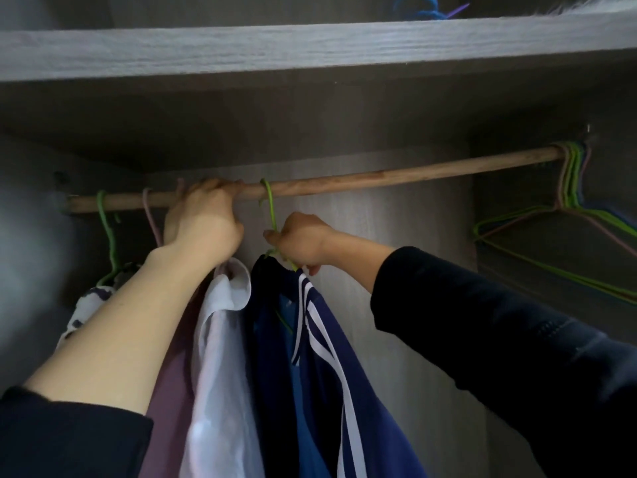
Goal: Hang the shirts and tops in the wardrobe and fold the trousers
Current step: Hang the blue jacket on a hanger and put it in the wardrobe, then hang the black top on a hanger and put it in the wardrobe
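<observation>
A wooden rail [362, 181] runs across the wardrobe under a grey shelf. A navy top with white stripes [320, 357] hangs from a green hanger [270, 208] hooked over the rail. My right hand [303, 244] grips that hanger at its neck, just above the collar. My left hand [203, 219] is up at the rail with its fingers curled over it, beside a hanger hook. Below it hang a white top [220, 357] and a mauve top [169, 391]. A patterned top [86, 305] on another green hanger hangs at the far left.
Several empty wire hangers [572, 215] in green, pink and blue are bunched at the rail's right end. The grey shelf [310, 53] sits above, with blue hangers [424, 8] on top. The wardrobe's back panel [406, 270] shows between the clothes and the empty hangers.
</observation>
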The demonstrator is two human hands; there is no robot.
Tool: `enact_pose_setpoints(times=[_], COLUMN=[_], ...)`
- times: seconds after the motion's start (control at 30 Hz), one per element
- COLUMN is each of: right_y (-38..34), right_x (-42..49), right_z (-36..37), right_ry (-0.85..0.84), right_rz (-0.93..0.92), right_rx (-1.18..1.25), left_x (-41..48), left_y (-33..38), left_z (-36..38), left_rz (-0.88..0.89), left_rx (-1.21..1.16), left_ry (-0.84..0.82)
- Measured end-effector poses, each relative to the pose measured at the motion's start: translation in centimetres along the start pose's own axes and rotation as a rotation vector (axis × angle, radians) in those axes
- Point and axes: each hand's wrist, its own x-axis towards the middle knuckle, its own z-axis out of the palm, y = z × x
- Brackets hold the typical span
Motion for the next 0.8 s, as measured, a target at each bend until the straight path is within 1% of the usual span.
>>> enact_pose_setpoints(times=[0.07,0.17,0.27,0.37,0.47,0.53,0.67,0.8], right_y=[1.0,3.5,6.6,9.5,12.2,14.4,19.1,22.5], right_x=[-1.2,-2.7,-4.2,-6.6,-9.4,-11.2,-14.0,-15.4], right_z=[-1.0,-3.1,-5.6,-8.5,-11.2,-12.7,-15.3,-17.3], right_ry=[0.023,0.102,0.184,0.255,0.324,0.346,0.385,0.440], right_rz=[-0.020,-0.034,-0.006,0.070,0.135,0.152,0.176,0.197], right_rx=[-0.056,-0.189,-0.344,-0.391,-0.527,-0.639,-0.859,-1.101], left_x=[-0.3,-0.1,0.5,1.1,1.6,1.6,2.1,3.0], left_y=[0.5,2.5,6.8,12.0,16.5,19.2,23.7,25.6], left_z=[-0.1,-0.1,-0.2,0.3,1.6,2.6,4.2,5.7], left_rz=[-0.013,-0.008,0.078,0.167,0.284,0.327,0.330,0.303], left_rx=[0.056,0.035,-0.050,-0.170,-0.191,-0.197,-0.207,-0.270], left_ry=[0.000,0.042,0.061,0.028,0.019,0.010,0.001,0.063])
